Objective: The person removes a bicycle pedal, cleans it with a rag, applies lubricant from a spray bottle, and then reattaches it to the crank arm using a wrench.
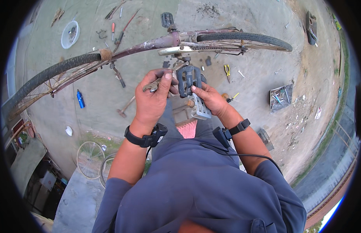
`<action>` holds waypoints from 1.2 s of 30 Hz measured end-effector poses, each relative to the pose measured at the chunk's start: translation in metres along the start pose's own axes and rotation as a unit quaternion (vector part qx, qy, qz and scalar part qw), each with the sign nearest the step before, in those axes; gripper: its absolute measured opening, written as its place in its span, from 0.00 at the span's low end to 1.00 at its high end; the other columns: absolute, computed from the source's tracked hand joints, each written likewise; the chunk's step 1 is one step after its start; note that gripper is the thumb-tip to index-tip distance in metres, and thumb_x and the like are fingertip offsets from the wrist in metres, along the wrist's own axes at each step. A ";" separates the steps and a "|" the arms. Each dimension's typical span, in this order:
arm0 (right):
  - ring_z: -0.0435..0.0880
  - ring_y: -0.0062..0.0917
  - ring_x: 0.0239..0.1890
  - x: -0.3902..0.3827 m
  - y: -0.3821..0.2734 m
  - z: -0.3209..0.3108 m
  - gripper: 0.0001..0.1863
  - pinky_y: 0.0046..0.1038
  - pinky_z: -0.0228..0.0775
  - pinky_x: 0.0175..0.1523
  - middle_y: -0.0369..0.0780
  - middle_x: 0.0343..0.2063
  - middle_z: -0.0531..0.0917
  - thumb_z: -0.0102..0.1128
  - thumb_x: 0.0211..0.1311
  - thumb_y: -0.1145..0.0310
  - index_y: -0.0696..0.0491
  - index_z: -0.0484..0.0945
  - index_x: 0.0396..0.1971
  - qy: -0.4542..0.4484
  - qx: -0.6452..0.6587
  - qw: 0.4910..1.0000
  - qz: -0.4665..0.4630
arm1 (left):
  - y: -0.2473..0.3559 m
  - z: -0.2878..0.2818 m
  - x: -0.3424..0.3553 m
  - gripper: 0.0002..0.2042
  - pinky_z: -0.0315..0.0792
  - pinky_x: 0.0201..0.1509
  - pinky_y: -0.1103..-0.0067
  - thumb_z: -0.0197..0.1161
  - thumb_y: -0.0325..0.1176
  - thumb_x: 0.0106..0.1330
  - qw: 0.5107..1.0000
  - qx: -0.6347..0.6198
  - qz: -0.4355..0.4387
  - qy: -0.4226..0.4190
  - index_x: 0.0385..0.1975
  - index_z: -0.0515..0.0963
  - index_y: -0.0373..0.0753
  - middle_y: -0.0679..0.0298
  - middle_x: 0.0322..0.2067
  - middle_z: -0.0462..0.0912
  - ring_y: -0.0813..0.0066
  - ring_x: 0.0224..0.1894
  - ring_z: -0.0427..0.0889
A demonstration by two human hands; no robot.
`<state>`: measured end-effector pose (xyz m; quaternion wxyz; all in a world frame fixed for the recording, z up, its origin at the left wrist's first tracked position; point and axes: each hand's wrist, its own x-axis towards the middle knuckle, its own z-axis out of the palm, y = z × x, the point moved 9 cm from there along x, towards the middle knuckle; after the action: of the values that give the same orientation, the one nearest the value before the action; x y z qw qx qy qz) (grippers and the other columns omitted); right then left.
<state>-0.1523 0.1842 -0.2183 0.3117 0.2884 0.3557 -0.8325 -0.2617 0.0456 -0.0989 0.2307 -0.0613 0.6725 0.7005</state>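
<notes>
A bicycle lies across the view ahead of me, its worn purple frame (149, 46) between two wheels. My left hand (152, 97) is closed on a wrench (151, 87), whose jaw end sticks out beside the palm. Its fingertips are close to the left side of a black pedal (184, 82). My right hand (213, 101) grips that pedal from the right, thumb on its lower edge. Just below the thumb is a grey slotted pedal-like piece (202, 110); whether the same hand holds it too is unclear. Behind the black pedal are the crank and pale chainring (176, 50).
Loose tools lie on the ground: yellow-handled pliers (227, 72), a hammer (124, 110), a red-handled screwdriver (113, 29). A white bowl (63, 38) of small parts stands far left. On the right is a tool tray (274, 105). A blue bottle (80, 99) lies left.
</notes>
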 end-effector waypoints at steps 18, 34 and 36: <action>0.86 0.22 0.39 0.003 0.008 -0.006 0.21 0.26 0.81 0.45 0.38 0.42 0.84 0.58 0.72 0.60 0.56 0.72 0.58 -0.020 0.074 0.997 0.014 | -0.100 -0.024 0.041 0.13 0.67 0.28 0.82 0.56 0.44 0.75 0.940 -0.271 -0.199 0.052 0.40 0.76 0.39 0.66 0.27 0.80 0.78 0.25 0.76; 0.86 0.21 0.42 0.005 0.009 0.000 0.21 0.25 0.80 0.47 0.38 0.42 0.85 0.59 0.72 0.60 0.57 0.72 0.57 -0.025 0.064 0.998 0.005 | -0.052 -0.049 0.031 0.15 0.69 0.26 0.82 0.55 0.46 0.75 0.983 -0.103 -0.076 0.129 0.40 0.72 0.39 0.59 0.28 0.82 0.75 0.24 0.80; 0.85 0.20 0.42 0.002 0.007 0.003 0.22 0.24 0.80 0.47 0.38 0.42 0.84 0.59 0.71 0.60 0.57 0.72 0.57 -0.011 0.051 0.999 -0.002 | -0.037 -0.040 0.029 0.15 0.71 0.25 0.82 0.55 0.46 0.76 0.989 -0.048 -0.047 0.134 0.40 0.72 0.37 0.57 0.28 0.83 0.74 0.23 0.82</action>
<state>-0.1491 0.1774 -0.2215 0.2992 0.2940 0.3099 -0.8532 -0.2816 0.0139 -0.1480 0.1679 -0.1970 0.6596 0.7057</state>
